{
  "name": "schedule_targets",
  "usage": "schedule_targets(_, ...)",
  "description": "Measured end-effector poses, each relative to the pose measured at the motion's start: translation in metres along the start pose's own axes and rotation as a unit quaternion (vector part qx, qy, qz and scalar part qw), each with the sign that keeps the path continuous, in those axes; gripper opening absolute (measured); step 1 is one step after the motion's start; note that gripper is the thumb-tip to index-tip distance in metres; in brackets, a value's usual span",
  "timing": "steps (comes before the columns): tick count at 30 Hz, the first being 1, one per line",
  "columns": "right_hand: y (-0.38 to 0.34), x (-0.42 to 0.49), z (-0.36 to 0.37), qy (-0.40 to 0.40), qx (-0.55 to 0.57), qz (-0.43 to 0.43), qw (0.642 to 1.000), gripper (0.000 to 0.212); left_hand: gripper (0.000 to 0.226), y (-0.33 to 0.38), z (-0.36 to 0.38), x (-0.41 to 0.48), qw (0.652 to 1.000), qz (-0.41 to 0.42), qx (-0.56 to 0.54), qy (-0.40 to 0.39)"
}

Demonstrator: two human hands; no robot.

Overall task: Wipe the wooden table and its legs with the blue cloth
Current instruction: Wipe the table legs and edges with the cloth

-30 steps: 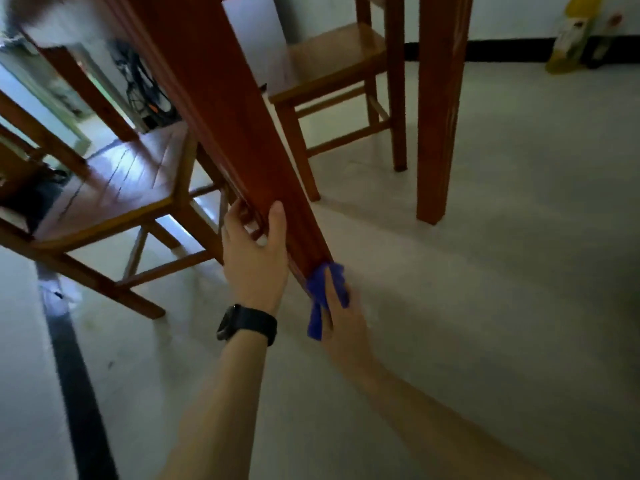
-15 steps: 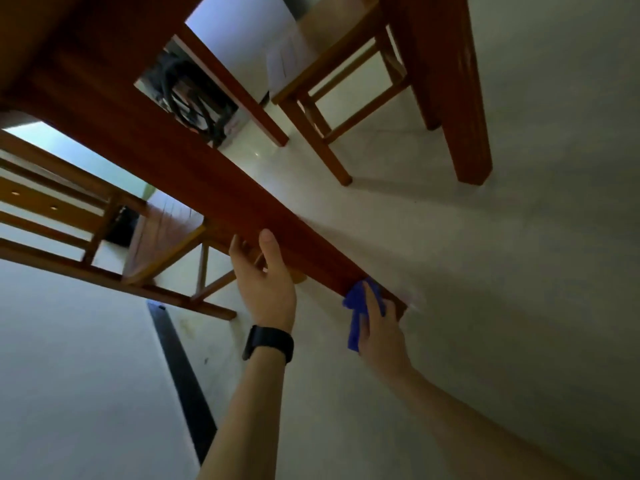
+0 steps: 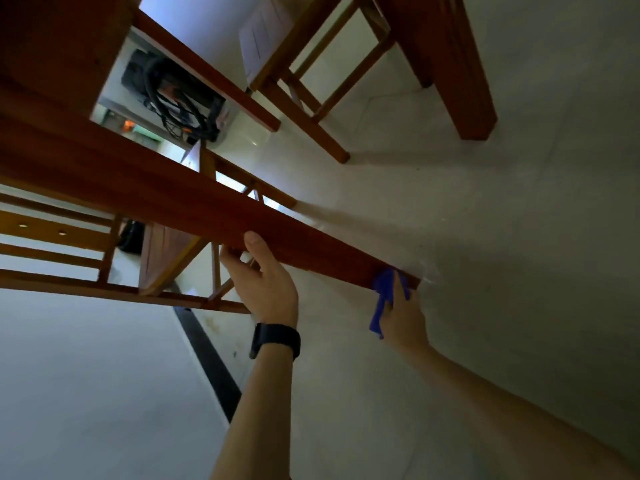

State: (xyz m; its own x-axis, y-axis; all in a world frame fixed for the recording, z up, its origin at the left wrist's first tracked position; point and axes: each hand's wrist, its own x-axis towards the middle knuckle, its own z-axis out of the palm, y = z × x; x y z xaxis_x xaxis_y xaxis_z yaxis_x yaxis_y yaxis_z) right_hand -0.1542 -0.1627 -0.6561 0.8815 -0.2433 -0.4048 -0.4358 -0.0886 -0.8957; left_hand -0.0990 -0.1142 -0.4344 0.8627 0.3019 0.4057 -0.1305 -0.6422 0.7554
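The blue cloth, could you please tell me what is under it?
The right hand holds the blue cloth against the table leg near its foot; wood beneath is hidden.

**Inspector:** Floor condition?

**Assistant:** Pale, glossy floor (image 3: 502, 220) with faint tile seams. 1 dark strip (image 3: 207, 362) runs across it at lower left.

**Inspector:** Furniture?

**Assistant:** 2 wooden chairs. Chair 1 (image 3: 304, 114) stands at upper centre, its legs and rungs in view. Chair 2 (image 3: 162, 258) is at left, showing a plank seat and a slatted back. Black cables (image 3: 173, 98) lie tangled beyond them.

**Inspector:** Light?

**Assistant:** Cool and bright, reflected off the floor at upper centre. The right side is in shade. The source cannot be seen.
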Motion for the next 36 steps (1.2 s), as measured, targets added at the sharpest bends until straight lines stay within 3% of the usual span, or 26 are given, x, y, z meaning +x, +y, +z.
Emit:
schedule_targets(2, 0.026, 0.005, -0.011, -0.067, -0.034, 0.093, 0.993, 0.061, 0.020, 0.000, 0.000, -0.001, 1.000, -0.016, -0.010, -0.004)
schedule_targets(4, 0.019, 0.008, -0.014, -0.010, 0.021, 0.097, 0.995, 0.060, 0.026, 0.002, 0.003, 0.001, 0.999, -0.031, -0.021, 0.000)
schedule_targets(7, -0.031, 0.010, -0.006, 0.135, 0.147, -0.015, 0.980, 0.060, 0.020, -0.001, 0.008, 0.002, 0.999, -0.022, -0.021, 0.023)
schedule_targets(10, -0.045, 0.009, 0.012, 0.168, 0.173, -0.059, 0.969, 0.061, 0.015, -0.007, 0.014, 0.004, 0.999, -0.009, -0.021, 0.038)
schedule_targets(12, -0.020, 0.015, 0.016, 0.130, 0.191, 0.033, 0.972, 0.061, 0.013, -0.010, 0.014, 0.005, 0.999, -0.004, -0.021, 0.046)
schedule_targets(15, 0.026, 0.024, 0.015, -0.029, 0.122, 0.217, 0.968, 0.054, 0.013, -0.010, 0.012, 0.007, 0.998, 0.000, -0.031, 0.053)
schedule_targets(17, 0.033, 0.029, 0.016, -0.002, 0.098, 0.238, 0.966, 0.051, 0.016, -0.012, 0.012, 0.008, 0.998, 0.003, -0.032, 0.055)
schedule_targets(18, 0.027, 0.030, 0.014, 0.045, 0.138, 0.216, 0.966, 0.052, 0.019, -0.012, 0.012, 0.008, 0.998, 0.005, -0.032, 0.057)
schedule_targets(21, -0.027, 0.023, -0.017, 0.161, 0.254, 0.012, 0.954, 0.047, 0.027, -0.014, 0.012, 0.008, 0.997, 0.006, -0.044, 0.058)
schedule_targets(24, -0.108, 0.024, -0.061, 0.093, 0.288, -0.173, 0.937, 0.040, 0.028, -0.015, 0.013, 0.007, 0.997, 0.009, -0.059, 0.054)
schedule_targets(27, -0.163, 0.031, -0.072, -0.017, 0.209, -0.291, 0.933, 0.037, 0.027, -0.007, 0.014, 0.004, 0.996, -0.003, -0.061, 0.060)
schedule_targets(30, -0.148, 0.040, -0.065, -0.052, 0.175, -0.238, 0.954, 0.037, 0.024, 0.007, 0.014, -0.002, 0.996, -0.028, -0.060, 0.061)
schedule_targets(34, -0.076, 0.062, -0.082, -0.130, 0.024, -0.091, 0.987, 0.040, 0.040, 0.017, 0.013, -0.008, 0.994, -0.073, -0.068, 0.052)
schedule_targets(36, -0.083, 0.062, -0.092, -0.123, -0.013, -0.106, 0.987, 0.033, 0.050, 0.021, 0.014, -0.010, 0.992, -0.089, -0.070, 0.050)
